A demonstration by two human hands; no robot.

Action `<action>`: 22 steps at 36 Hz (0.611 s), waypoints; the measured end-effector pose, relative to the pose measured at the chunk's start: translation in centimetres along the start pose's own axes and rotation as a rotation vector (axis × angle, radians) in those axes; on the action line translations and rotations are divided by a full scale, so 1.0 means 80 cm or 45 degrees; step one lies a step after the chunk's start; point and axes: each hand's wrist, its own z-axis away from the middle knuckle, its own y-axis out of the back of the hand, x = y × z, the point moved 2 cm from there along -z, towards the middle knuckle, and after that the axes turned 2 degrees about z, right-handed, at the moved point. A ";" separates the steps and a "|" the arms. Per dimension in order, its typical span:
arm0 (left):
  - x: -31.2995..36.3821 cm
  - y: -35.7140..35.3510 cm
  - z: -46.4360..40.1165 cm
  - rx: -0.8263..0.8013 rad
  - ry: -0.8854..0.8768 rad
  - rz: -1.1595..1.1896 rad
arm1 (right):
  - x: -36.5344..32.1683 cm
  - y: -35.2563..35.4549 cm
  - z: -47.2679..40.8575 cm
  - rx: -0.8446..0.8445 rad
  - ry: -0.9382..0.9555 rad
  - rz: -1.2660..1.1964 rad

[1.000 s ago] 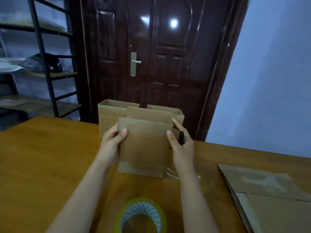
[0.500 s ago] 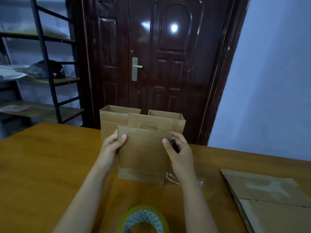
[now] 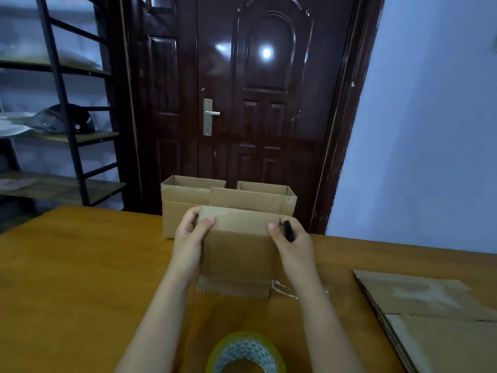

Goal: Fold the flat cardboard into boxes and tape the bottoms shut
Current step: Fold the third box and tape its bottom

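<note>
Centre frame: cardboard box [image 3: 236, 254] stands upright on the counter [image 3: 80, 265], left hand [image 3: 189, 238] in a grip on its upper left edge, right hand [image 3: 293, 244] gripping the upper right edge plus a small black tool [image 3: 288, 230]; flat cardboard stack [image 3: 430, 313] lower right, tape roll [image 3: 246, 354] bottom centre.

- A dark glossy door [image 3: 242, 103] with a metal handle [image 3: 208, 117] reflecting a light.
- Pale blue wall [image 3: 430, 130] to its right.
- Black-framed shelving [image 3: 67, 103] to its left, holding a helmet [image 3: 64, 119].
- Wooden desk [image 3: 67, 278] in front.
</note>
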 end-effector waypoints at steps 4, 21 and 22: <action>0.000 -0.006 -0.001 0.028 -0.046 -0.085 | 0.001 -0.001 0.000 0.022 -0.009 -0.013; -0.002 -0.006 -0.007 0.118 -0.075 -0.098 | -0.006 0.001 -0.004 0.087 -0.095 -0.056; -0.003 -0.005 -0.008 0.119 -0.071 -0.100 | -0.006 0.001 -0.004 0.097 -0.101 -0.038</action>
